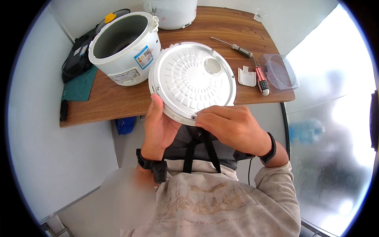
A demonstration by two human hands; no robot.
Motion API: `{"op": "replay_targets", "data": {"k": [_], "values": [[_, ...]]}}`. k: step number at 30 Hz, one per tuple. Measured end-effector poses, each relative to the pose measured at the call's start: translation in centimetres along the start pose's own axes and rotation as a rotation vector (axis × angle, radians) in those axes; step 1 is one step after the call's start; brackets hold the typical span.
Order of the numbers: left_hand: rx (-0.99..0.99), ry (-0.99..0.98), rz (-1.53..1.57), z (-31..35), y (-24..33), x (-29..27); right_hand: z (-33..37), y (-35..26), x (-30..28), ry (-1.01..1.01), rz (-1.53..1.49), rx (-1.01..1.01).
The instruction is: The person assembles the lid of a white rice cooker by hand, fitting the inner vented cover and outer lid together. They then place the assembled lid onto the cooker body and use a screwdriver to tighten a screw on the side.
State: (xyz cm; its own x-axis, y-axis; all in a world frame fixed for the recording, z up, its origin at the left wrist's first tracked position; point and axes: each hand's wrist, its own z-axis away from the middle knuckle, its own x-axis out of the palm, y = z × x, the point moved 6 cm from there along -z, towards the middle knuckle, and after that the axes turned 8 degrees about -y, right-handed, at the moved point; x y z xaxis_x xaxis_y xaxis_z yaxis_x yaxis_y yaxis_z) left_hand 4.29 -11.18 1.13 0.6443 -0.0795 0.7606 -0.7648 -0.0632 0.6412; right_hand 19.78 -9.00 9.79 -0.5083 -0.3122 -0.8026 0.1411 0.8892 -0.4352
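Observation:
A round rice cooker lid (189, 85) is tilted up in front of me, its silvery inner side with rings of raised ribs and a round disc facing me. My left hand (158, 126) supports its lower left edge, thumb up along the rim and the fingers behind it. At the lower right rim, my right hand (229, 123) has its fingertips pressed near a small screw; whether they pinch anything else is hidden. Behind the lid to the left stands the white rice cooker body (125, 49), open at the top.
Two screwdrivers, one slim (241, 50) and one with a red and black handle (261, 81), lie right, near a white plastic piece (247, 76) and a clear plastic box (278, 73). Another white cooker (173, 14) stands behind. Left are a black bag (77, 59) and green mat (80, 85).

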Motion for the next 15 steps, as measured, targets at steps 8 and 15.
{"op": "replay_targets", "data": {"k": [8, 15], "values": [[0.006, 0.03, 0.047, -0.3, 0.1, -0.4, -0.4, 0.6, -0.3, 0.105, -0.081, 0.072], [0.023, 0.044, 0.029, -0.1, 0.4, -0.8, 0.1, 1.9, -2.1, 0.161, -0.275, 0.191]]}}
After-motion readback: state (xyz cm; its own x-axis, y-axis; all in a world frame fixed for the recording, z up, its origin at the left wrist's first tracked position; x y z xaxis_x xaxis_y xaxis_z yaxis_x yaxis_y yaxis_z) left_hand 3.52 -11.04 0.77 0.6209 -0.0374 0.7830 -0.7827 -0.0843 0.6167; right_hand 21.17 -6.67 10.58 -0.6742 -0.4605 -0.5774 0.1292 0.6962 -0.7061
